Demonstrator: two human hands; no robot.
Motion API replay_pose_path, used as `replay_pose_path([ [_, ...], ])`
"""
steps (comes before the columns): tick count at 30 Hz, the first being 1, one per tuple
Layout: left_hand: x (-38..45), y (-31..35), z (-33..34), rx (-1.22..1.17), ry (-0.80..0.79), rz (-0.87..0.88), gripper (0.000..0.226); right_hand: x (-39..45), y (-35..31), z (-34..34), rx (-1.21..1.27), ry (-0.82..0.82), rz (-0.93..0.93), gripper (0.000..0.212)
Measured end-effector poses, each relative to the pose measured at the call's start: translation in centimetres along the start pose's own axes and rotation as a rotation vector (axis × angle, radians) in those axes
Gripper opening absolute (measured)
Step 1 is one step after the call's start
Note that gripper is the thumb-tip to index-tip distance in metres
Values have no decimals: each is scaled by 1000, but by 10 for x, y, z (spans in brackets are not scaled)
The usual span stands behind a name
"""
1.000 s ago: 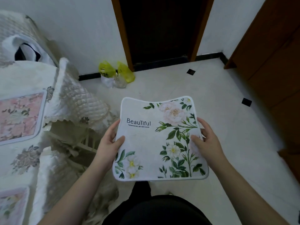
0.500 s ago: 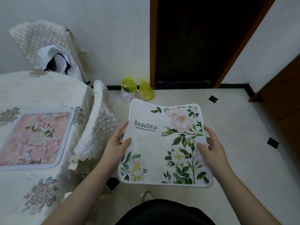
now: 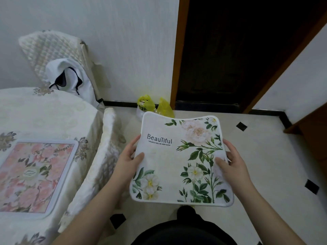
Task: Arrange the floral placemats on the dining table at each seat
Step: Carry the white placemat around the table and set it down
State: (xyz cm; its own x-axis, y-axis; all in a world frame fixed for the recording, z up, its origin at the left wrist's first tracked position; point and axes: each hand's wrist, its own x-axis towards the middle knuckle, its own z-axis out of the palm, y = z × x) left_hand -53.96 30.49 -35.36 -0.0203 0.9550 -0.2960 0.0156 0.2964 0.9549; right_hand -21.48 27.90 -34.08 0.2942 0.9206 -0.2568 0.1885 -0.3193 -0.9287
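1. Since a second ago the view has swung left: more of the tabletop (image 3: 44,112) now shows, and the pink placemat (image 3: 33,175) lying on it has come fully into sight, while the white placemat (image 3: 178,161) has stayed in the same two-handed hold.
2. That white placemat, printed with green leaves and pale flowers, is held in the air over the floor (image 3: 265,156), just right of the padded chair (image 3: 99,156) and clear of the tabletop.
3. It looks light and soft: the far edge sags in a shallow curve between the corners, so it would likely droop if held by one side only. The surface appears cloth-like and not slippery, and nothing about it seems fragile.
4. The side edges near the middle look like the best places to hold, as now; that keeps it roughly flat for laying down.
5. The left hand (image 3: 127,160) grips the left edge, thumb on top and fingers (image 3: 131,144) curled under and around the rim.
6. The right hand (image 3: 233,161) mirrors it on the right edge, thumb pressed on the printed face, fingers wrapped behind.
7. Both forearms reach forward from below, wrists about level, the placemat tilted slightly toward the person.
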Motion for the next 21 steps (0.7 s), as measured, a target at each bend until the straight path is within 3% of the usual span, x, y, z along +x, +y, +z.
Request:
replay_pose_path([
  [7, 66, 24, 42, 42, 85, -33, 61, 97, -14, -18, 34, -73, -3, 62],
  [14, 131, 56, 92, 3, 147, -67, 59, 198, -30, -33, -94, -222, -86, 61],
  [21, 174, 74, 91, -15, 242, -44, 60, 273, -59, -13, -93, -294, -94, 61],
])
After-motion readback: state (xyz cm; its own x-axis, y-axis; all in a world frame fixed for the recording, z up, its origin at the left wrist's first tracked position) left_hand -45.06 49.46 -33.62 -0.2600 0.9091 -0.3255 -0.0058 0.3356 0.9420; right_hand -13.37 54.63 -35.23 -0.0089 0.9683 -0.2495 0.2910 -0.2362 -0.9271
